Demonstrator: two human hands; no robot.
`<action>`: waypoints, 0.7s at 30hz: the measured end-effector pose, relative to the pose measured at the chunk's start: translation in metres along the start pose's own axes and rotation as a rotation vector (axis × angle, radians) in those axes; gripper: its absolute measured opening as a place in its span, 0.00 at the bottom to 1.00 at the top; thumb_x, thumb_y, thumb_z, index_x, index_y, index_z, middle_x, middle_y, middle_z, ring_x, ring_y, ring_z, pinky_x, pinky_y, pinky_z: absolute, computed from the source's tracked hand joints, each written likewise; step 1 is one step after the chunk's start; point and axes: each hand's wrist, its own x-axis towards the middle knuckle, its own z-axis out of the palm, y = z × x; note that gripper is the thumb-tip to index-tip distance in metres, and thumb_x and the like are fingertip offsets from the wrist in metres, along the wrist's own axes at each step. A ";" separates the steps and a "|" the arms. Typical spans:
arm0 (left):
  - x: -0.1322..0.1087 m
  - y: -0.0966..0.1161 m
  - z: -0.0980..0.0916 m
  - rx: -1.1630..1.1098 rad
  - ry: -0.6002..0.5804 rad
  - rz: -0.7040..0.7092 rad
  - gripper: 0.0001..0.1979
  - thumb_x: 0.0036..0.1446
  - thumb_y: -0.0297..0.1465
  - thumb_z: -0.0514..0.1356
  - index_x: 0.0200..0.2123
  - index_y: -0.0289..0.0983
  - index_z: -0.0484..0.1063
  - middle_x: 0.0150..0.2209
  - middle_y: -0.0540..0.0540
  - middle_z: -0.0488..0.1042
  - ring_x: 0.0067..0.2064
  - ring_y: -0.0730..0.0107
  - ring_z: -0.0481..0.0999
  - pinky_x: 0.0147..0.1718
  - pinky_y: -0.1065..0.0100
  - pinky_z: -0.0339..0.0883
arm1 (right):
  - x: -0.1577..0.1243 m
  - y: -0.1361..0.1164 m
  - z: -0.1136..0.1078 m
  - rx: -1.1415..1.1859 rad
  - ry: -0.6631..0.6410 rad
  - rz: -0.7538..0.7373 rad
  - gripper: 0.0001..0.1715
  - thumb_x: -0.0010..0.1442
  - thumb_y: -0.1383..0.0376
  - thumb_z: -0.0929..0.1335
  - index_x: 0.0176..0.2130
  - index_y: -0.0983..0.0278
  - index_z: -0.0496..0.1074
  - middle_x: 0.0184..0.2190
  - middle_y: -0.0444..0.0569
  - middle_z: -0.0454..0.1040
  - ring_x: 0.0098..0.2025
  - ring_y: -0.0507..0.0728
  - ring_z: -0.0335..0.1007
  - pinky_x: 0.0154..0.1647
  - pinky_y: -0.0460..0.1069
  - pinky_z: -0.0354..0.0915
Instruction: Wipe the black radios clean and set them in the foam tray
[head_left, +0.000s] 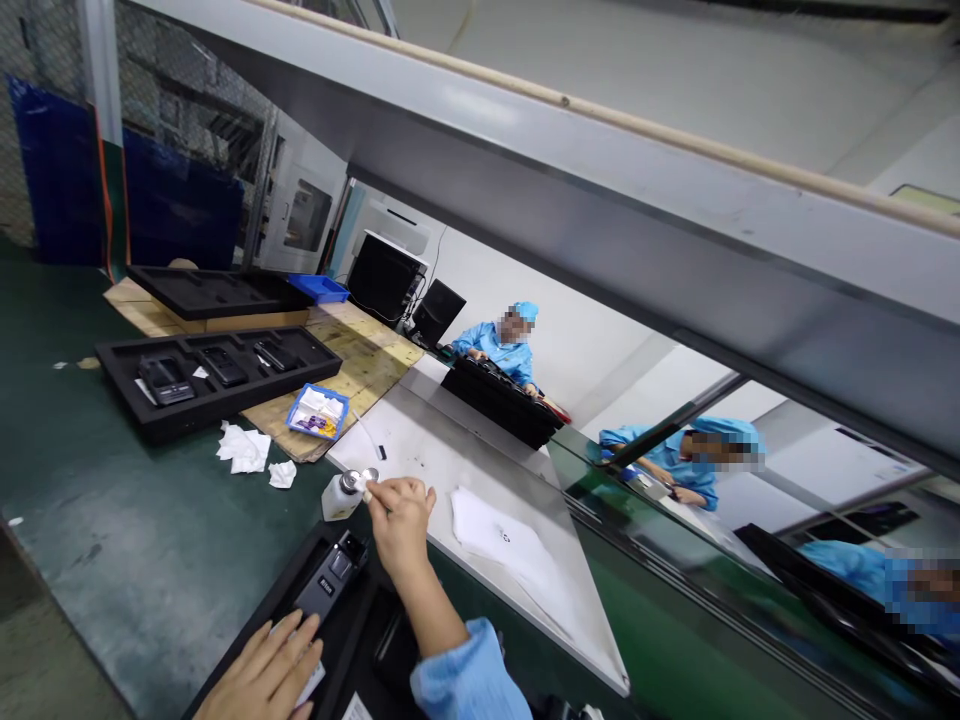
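Note:
My right hand (403, 520) pinches a small white wad of tissue (361, 486) between thumb and forefinger. That tissue is at the metal top of a white bottle (340, 500); whether the two touch is hard to tell. Flat and with its fingers stretched out, my left hand (262, 675) lies over the lower end of a dark grey handheld device (330, 580). Something white shows under those fingers, partly hidden. The device sits in a black foam tray (281, 580), which runs out of view at the bottom.
Another black foam tray (217, 375) holds several dark devices. Near it are a blue bin (318, 411) and crumpled tissues (246, 449). White papers (506, 545) lie on a white board (431, 445). A shelf (570, 160) hangs overhead. Co-workers in blue sit beyond.

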 end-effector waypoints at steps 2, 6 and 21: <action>0.002 -0.002 0.003 0.135 -0.034 0.101 0.19 0.65 0.39 0.56 0.57 0.44 0.73 0.57 0.52 0.75 0.55 0.65 0.77 0.50 0.69 0.73 | 0.019 0.001 0.009 -0.057 -0.010 -0.004 0.11 0.61 0.67 0.72 0.41 0.51 0.81 0.40 0.45 0.80 0.50 0.64 0.64 0.61 0.77 0.38; 0.003 -0.005 0.009 0.241 -0.049 0.156 0.19 0.66 0.44 0.54 0.54 0.44 0.75 0.55 0.53 0.77 0.54 0.66 0.76 0.48 0.69 0.72 | 0.029 -0.001 0.027 -0.155 -0.083 -0.117 0.10 0.64 0.64 0.70 0.42 0.48 0.80 0.40 0.43 0.79 0.52 0.64 0.62 0.62 0.79 0.32; 0.006 0.008 -0.005 0.165 -0.104 -0.006 0.27 0.62 0.37 0.56 0.63 0.39 0.65 0.63 0.47 0.69 0.60 0.63 0.72 0.54 0.66 0.68 | 0.009 0.031 -0.001 -0.007 -0.073 -0.238 0.12 0.63 0.68 0.69 0.44 0.55 0.81 0.40 0.48 0.78 0.47 0.60 0.66 0.58 0.65 0.59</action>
